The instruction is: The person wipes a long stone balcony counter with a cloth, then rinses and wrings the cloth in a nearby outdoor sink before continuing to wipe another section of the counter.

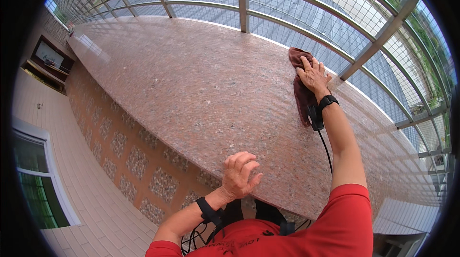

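My right hand [313,77] lies palm down on a dark brown cloth [302,93], holding it against a speckled pinkish granite slab [187,77]. The fingers are spread over the cloth's upper part, close to the slab's far edge. The cloth stretches back under my wrist, where part of it is hidden. Over the near edge of the slab is my left hand [240,175], its fingers loosely bent and apart with nothing in them. Whether it touches the stone I cannot tell.
A metal railing with wire mesh [244,2] runs along the far edge. A black cable [326,152] hangs from a small black device [316,118] at my right wrist. Below left are a pebble-patterned floor [136,163], a tiled wall [61,152] and a window [39,181].
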`<move>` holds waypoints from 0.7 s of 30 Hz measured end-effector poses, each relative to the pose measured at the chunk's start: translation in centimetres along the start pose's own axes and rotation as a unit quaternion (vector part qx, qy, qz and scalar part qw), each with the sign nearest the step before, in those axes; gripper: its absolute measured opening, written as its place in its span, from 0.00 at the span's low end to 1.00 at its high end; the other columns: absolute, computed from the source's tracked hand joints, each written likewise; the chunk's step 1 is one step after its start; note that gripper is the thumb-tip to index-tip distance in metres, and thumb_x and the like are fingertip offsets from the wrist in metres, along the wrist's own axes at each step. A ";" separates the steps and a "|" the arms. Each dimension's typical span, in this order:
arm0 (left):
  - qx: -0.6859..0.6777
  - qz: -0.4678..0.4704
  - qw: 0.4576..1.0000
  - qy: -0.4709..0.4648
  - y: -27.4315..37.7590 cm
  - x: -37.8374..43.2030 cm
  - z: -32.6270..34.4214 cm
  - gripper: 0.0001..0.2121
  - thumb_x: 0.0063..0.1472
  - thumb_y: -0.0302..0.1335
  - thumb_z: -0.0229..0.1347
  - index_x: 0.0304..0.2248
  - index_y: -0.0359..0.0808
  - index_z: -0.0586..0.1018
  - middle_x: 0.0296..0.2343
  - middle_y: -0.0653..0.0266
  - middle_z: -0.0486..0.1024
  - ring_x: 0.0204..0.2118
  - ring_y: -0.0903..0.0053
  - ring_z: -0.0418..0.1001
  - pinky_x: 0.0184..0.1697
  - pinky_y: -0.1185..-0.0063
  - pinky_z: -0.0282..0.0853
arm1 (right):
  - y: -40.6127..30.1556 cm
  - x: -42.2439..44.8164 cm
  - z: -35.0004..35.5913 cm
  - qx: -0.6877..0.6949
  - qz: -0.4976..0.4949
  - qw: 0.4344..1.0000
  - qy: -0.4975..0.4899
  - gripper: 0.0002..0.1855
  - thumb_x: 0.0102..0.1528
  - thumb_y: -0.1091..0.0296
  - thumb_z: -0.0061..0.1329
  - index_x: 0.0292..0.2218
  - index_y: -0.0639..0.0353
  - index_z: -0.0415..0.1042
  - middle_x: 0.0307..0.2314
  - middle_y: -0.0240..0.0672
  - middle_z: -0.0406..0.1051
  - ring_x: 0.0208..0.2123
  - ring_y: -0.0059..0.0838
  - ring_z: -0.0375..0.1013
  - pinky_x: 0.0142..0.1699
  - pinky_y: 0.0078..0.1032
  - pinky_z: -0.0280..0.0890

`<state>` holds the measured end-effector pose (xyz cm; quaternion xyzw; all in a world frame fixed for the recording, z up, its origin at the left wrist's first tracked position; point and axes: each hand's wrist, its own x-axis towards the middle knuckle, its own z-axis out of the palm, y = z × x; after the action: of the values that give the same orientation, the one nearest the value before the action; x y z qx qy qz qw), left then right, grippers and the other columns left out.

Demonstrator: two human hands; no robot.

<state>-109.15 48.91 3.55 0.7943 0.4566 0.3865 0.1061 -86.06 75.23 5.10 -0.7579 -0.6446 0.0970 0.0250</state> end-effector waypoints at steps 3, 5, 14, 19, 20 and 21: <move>-0.001 0.013 1.000 0.003 -0.1 0.1 0.0 0.14 0.49 0.32 0.55 0.34 0.38 0.69 0.37 0.62 0.66 0.42 0.65 0.62 0.45 0.72 0.55 | -0.5 -1.1 0.3 -0.029 -0.059 0.998 0.014 0.28 0.53 0.45 0.30 0.55 0.33 0.50 0.57 0.35 0.41 0.59 0.38 0.38 0.55 0.55 0.36; 0.004 0.017 1.000 -0.002 -0.2 0.0 -0.1 0.14 0.49 0.33 0.54 0.35 0.37 0.68 0.38 0.61 0.65 0.43 0.65 0.62 0.46 0.72 0.54 | -1.7 -3.0 1.1 -0.060 -0.114 0.992 0.009 0.28 0.53 0.45 0.31 0.55 0.33 0.50 0.57 0.35 0.41 0.59 0.37 0.39 0.54 0.56 0.36; -0.008 0.015 0.999 0.041 -0.7 0.3 0.1 0.21 0.58 0.46 0.42 0.39 0.35 0.65 0.39 0.56 0.64 0.44 0.62 0.60 0.48 0.69 0.51 | -5.2 -16.5 2.9 -0.030 -0.312 0.949 0.006 0.31 0.50 0.43 0.35 0.54 0.36 0.53 0.56 0.41 0.44 0.58 0.39 0.41 0.53 0.52 0.37; -0.096 0.023 0.991 0.091 -1.2 0.7 0.3 0.22 0.57 0.47 0.43 0.39 0.34 0.66 0.39 0.56 0.65 0.43 0.62 0.61 0.48 0.68 0.51 | -4.8 -25.2 5.2 0.004 -0.377 0.913 0.157 0.24 0.49 0.47 0.39 0.45 0.44 0.63 0.50 0.42 0.55 0.53 0.39 0.53 0.47 0.45 0.45; -0.109 0.017 0.990 0.088 -1.5 0.6 0.3 0.22 0.57 0.46 0.43 0.38 0.34 0.66 0.39 0.56 0.65 0.43 0.62 0.61 0.48 0.69 0.51 | -5.0 -26.8 5.4 0.033 -0.367 0.914 0.169 0.23 0.49 0.48 0.40 0.45 0.45 0.64 0.50 0.42 0.56 0.52 0.38 0.53 0.47 0.44 0.45; -0.124 0.011 0.989 0.081 -1.6 0.5 0.3 0.21 0.57 0.46 0.43 0.38 0.34 0.67 0.38 0.56 0.65 0.42 0.63 0.61 0.47 0.69 0.52 | -4.7 -28.2 5.6 0.062 -0.353 0.916 0.181 0.22 0.49 0.48 0.40 0.44 0.45 0.64 0.49 0.42 0.56 0.52 0.38 0.54 0.47 0.44 0.46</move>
<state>-109.84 50.31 2.75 0.7460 0.4036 0.5044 0.1621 -95.89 47.82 3.61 -0.4827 -0.8473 -0.0172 0.2211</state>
